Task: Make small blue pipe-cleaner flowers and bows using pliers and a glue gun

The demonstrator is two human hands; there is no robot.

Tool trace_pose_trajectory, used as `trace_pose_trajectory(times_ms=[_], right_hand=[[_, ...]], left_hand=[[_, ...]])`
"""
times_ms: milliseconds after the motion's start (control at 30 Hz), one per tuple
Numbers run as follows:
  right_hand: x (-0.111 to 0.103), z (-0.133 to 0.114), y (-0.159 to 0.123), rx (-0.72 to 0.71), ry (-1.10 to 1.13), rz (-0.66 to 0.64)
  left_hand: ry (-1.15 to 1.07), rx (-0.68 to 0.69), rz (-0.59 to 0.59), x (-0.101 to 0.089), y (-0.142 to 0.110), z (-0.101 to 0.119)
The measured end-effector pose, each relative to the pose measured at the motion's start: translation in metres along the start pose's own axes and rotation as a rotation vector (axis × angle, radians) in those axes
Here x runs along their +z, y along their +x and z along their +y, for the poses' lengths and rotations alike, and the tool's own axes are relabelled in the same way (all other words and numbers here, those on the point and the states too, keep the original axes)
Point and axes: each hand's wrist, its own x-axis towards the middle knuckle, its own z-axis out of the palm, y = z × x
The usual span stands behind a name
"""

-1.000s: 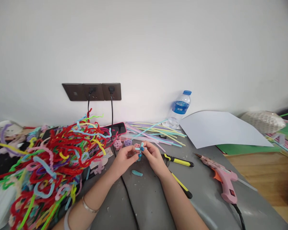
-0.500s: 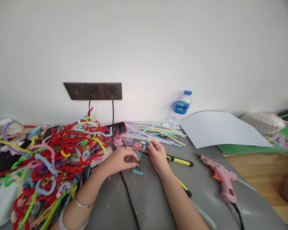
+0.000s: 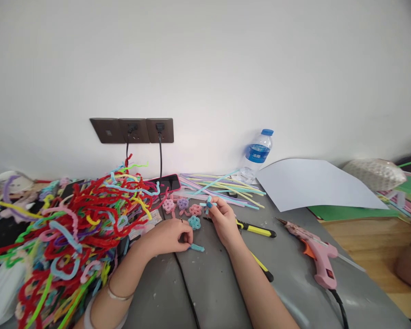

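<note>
My left hand [image 3: 178, 236] is closed in a pinch at one end of a short teal pipe cleaner piece [image 3: 197, 248] on the grey table. Between the fingertips of my right hand [image 3: 222, 219] is a light blue pipe cleaner shape [image 3: 208, 199] with short arms sticking out, held just above the table. A teal pipe cleaner flower [image 3: 194, 223] lies between the two hands. Behind it, other small flowers rest in a row: a pink one [image 3: 168, 205], a purple one [image 3: 182, 204] and a coral pink one [image 3: 195, 209].
A tangled heap of coloured pipe cleaners [image 3: 89, 224] covers the left side. Straight pipe cleaners [image 3: 222, 187] and a phone [image 3: 171, 183] lie behind. To the right are a yellow-black cutter [image 3: 258, 230], a pink glue gun [image 3: 317, 256], white paper [image 3: 322, 185] and a water bottle [image 3: 258, 153].
My left hand has come down and closed on the end of the short teal piece, uncovering the teal flower. My right hand stays nearly still with the light blue shape.
</note>
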Motion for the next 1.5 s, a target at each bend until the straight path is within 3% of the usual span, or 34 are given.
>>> trace_pose_trajectory(times_ms=[167, 467, 733, 1500], right_hand=[[0.0, 0.0, 0.0, 0.003, -0.007, 0.004], [0.002, -0.002, -0.002, -0.005, -0.067, -0.091], [0.01, -0.007, -0.006, 0.02, -0.151, -0.239], [0.008, 0.001, -0.003, 0.018, -0.168, -0.226]], left_hand=[[-0.032, 0.001, 0.064, -0.004, -0.001, 0.001], [-0.097, -0.154, 0.54, -0.011, 0.01, -0.003], [-0.028, -0.122, 0.737, -0.001, 0.016, -0.003], [0.064, -0.037, 0.755, 0.0, 0.012, 0.005]])
